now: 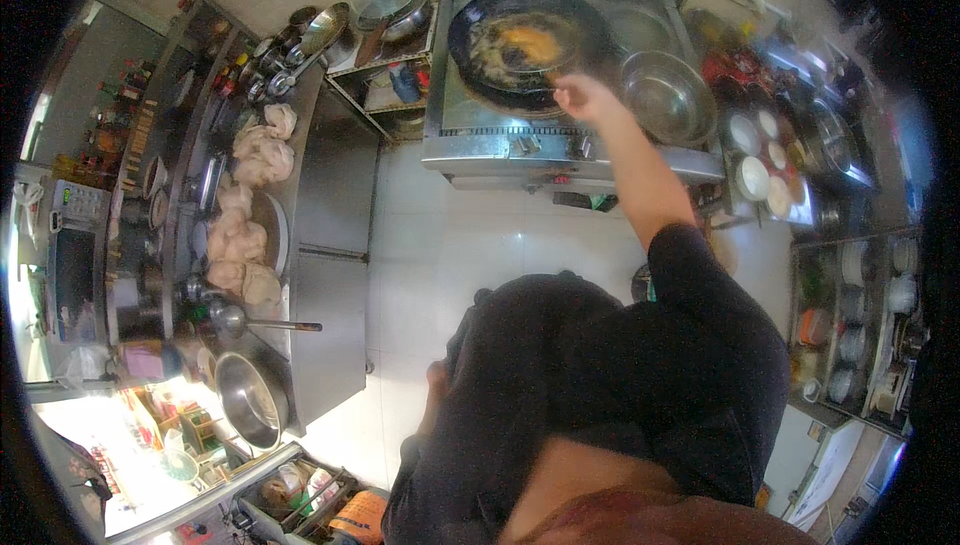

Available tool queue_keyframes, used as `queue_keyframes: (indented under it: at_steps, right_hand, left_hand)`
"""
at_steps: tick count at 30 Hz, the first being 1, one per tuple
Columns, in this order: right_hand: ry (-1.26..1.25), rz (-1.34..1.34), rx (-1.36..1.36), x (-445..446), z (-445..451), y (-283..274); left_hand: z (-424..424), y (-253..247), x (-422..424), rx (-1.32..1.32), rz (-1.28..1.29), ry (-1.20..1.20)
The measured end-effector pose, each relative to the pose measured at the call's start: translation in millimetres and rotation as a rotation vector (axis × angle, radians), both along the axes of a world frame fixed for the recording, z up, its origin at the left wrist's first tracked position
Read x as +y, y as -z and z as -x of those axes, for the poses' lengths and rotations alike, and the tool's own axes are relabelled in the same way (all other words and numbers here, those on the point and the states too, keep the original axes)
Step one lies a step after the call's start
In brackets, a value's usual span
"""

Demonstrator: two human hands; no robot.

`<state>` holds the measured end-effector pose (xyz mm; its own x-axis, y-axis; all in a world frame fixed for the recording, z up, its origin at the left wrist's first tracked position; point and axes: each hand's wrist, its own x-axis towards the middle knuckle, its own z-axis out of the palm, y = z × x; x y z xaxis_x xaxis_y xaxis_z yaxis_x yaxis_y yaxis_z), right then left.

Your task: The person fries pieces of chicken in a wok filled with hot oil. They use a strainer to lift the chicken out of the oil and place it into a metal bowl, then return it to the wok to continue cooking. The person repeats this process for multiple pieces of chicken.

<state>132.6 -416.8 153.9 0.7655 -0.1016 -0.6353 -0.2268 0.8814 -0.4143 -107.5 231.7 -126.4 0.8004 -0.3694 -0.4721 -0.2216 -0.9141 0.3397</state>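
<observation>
My right hand (581, 98) is at the near rim of a black wok (469, 57) on the stove. Its fingers are closed around the short visible end of a utensil handle (553, 78). The utensil's head seems to lie inside the wok, but blur hides its shape. Golden-brown food (529, 46) sits there in bubbling, pale, oily liquid. Close to my right forearm, a wide metal bowl (667, 98) rests on the stove's right side. My left hand (436, 375) hangs low beside my dark-clothed body, mostly hidden; its fingers cannot be made out.
The stainless stove (480, 147) has knobs along its front. On the left, a steel counter (330, 192) carries several plucked whole poultry carcasses (240, 245), a ladle (229, 320) and a deep metal pot (251, 402). White bowls (752, 179) and seasoning containers stand right of the stove.
</observation>
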Motion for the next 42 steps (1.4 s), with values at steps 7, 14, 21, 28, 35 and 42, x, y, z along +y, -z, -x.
queue_keyframes:
  at_steps: [7,14,21,28,35,42]
  right_hand:
    - [-0.038,0.009,-0.030,-16,-11,40]
    - [-0.047,-0.059,-0.053,-13,-9,38]
    - [-0.021,-0.095,-0.016,-15,-7,38]
    - [-0.104,-0.038,-0.124,4,24,31]
    - [-0.072,0.225,-0.195,25,88,50]
    - [-0.116,0.259,-0.233,23,96,60]
  left_hand:
    - [5,12,0,0.052,-0.022,-0.159]
    - [-5,-27,-25,0.181,-0.211,-0.152]
    - [-1,-31,-34,0.199,-0.175,-0.267]
    - [1,93,17,0.118,-0.122,-0.015]
    - [2,86,18,0.092,0.096,-0.259]
    - [-31,27,3,0.090,-0.161,-0.008]
